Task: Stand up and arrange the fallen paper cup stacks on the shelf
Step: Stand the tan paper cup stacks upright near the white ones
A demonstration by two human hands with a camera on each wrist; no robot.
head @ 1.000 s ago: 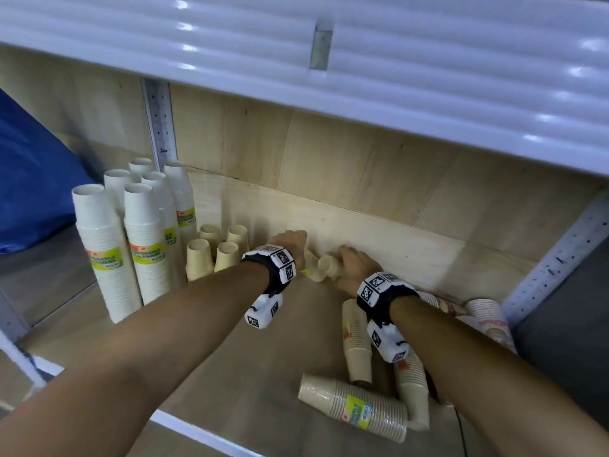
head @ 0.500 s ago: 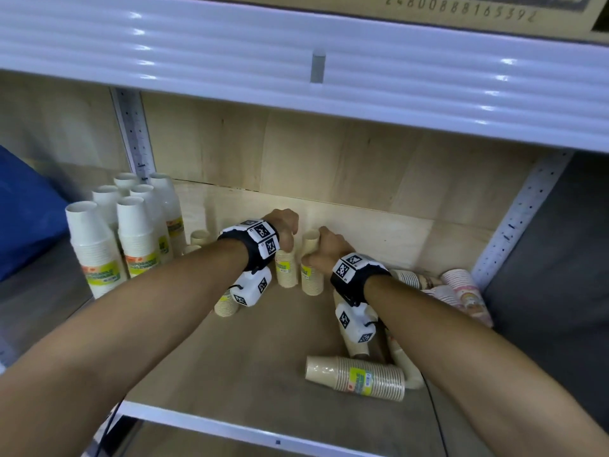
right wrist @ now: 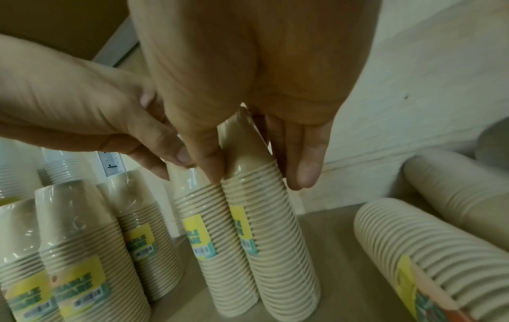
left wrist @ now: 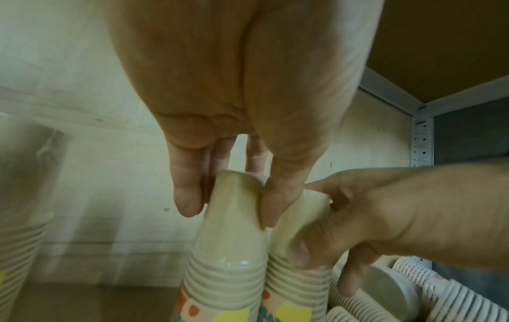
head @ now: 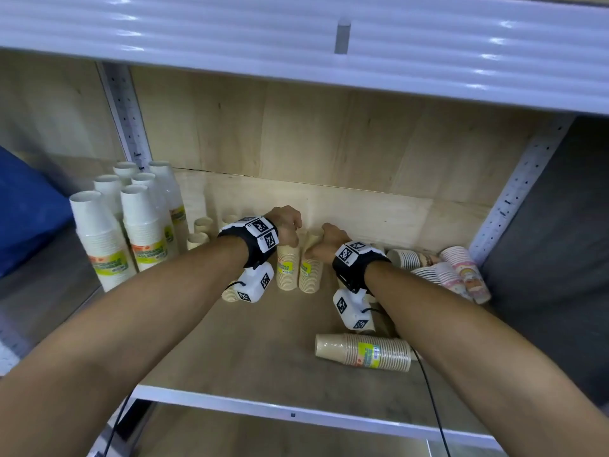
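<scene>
Two beige paper cup stacks stand upright side by side, rims down, mid-shelf near the back wall. My left hand [head: 290,227] grips the top of the left stack [head: 286,272]; in the left wrist view its thumb and fingers [left wrist: 187,196] curl round that stack [left wrist: 228,250]. My right hand [head: 324,242] grips the top of the right stack [head: 310,275], thumb and fingers [right wrist: 305,174] either side of it [right wrist: 275,250]. A fallen beige stack [head: 365,351] lies near the front edge. More fallen stacks [head: 461,275], white and pink-printed, lie at the right; my right arm hides part of them.
Tall white cup stacks [head: 99,239] stand at the left, with short beige stacks [head: 201,230] upright behind my left wrist. A blue bag [head: 26,209] fills the far left. The white upper shelf [head: 296,44] hangs overhead. A perforated post [head: 514,192] bounds the right side.
A second ago both hands held stacks low and tilted by the back wall. Now the two stacks stand upright together, a hand on top of each.
</scene>
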